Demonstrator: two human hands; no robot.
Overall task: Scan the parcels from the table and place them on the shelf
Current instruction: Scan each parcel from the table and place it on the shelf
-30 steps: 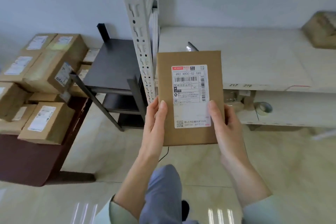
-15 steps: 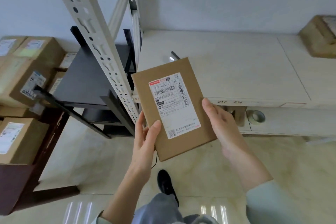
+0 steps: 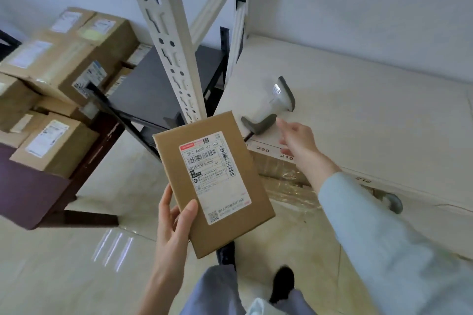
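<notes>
The parcel [image 3: 213,184] is gripped at its lower left edge by the left hand [image 3: 172,220], label upward, presumably for scanning. The right hand [image 3: 298,139] is extended, fingers spread and empty, just short of the scanner [image 3: 272,106] lying on the shelf [image 3: 358,115]. More boxes [image 3: 55,144] are stacked on the table [image 3: 28,194] beside it.

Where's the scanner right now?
The scanner lies on the white shelf near its front left corner, right of the upright post, just beyond the reaching right hand.
</notes>
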